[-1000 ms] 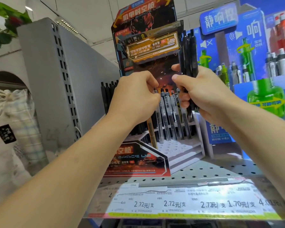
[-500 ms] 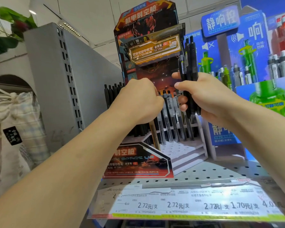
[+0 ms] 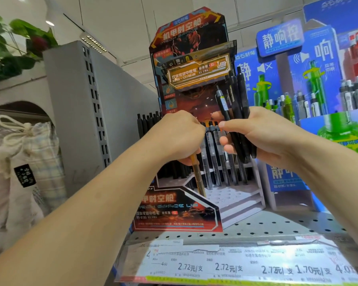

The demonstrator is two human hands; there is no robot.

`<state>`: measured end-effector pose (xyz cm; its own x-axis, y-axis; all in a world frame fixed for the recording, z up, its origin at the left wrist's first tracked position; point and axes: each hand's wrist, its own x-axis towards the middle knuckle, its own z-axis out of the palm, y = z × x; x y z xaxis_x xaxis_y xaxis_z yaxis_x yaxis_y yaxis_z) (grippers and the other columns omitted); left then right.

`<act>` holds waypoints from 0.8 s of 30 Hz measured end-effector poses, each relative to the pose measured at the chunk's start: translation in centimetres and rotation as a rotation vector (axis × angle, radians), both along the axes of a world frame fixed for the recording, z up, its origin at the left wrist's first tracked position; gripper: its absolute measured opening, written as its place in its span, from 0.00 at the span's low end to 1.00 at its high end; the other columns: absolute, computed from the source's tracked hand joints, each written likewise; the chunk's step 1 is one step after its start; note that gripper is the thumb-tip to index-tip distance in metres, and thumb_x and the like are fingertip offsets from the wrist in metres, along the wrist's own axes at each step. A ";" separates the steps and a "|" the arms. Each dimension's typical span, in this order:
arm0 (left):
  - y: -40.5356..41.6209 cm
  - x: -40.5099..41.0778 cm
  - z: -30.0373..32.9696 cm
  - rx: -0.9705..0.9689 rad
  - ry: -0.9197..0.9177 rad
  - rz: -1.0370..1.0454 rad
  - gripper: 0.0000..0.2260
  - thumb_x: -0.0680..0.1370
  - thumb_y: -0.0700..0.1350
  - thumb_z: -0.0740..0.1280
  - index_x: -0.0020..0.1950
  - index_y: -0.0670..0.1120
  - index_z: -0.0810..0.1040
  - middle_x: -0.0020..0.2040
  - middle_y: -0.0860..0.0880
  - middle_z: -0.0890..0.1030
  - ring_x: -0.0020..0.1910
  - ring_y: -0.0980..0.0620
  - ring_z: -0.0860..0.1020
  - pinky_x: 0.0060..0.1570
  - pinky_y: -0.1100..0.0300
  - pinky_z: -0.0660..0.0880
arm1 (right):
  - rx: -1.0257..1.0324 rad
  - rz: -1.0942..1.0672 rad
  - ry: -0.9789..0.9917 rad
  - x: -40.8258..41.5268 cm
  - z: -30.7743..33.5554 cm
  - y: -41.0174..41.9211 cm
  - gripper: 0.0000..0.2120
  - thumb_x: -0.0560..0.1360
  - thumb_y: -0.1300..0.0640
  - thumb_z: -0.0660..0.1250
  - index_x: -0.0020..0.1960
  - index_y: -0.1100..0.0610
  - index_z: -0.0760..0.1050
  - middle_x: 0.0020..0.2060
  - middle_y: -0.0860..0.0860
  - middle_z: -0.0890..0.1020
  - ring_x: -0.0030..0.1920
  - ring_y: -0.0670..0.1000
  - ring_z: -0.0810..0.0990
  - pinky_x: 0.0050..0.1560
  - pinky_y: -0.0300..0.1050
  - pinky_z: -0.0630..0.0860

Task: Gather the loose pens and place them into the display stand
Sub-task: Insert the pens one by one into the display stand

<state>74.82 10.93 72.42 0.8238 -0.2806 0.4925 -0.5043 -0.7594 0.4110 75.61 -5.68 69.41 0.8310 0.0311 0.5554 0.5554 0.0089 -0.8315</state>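
Pens (image 3: 239,112) gripped in right hand (image 3: 254,135)

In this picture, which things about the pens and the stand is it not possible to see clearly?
- Head view: the left hand hides the top of the amber pen.
- The right hand covers the middle of the black pen bundle; their count is unclear.
- The display stand holes are too small to count.
- Price labels: small print is blurred.

Both bare forearms reach forward and up — left hand (image 3: 180,137) a closed fist, knuckles up; right hand (image 3: 254,135) curled, thumb forward.
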 end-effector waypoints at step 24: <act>0.7 0.4 -1.7 -0.603 -0.281 -0.384 0.12 0.82 0.45 0.64 0.65 0.53 0.80 0.46 0.60 0.85 0.44 0.67 0.82 0.37 0.74 0.76 | -0.185 0.451 0.026 -1.2 -0.3 -0.7 0.13 0.81 0.56 0.62 0.63 0.60 0.77 0.55 0.62 0.85 0.34 0.53 0.82 0.37 0.48 0.81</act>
<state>75.22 11.60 70.75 0.5439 -0.1384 0.8277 -0.8343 -0.1952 0.5156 74.42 -6.39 69.15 0.7254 0.4875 0.4860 0.5096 0.0943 -0.8552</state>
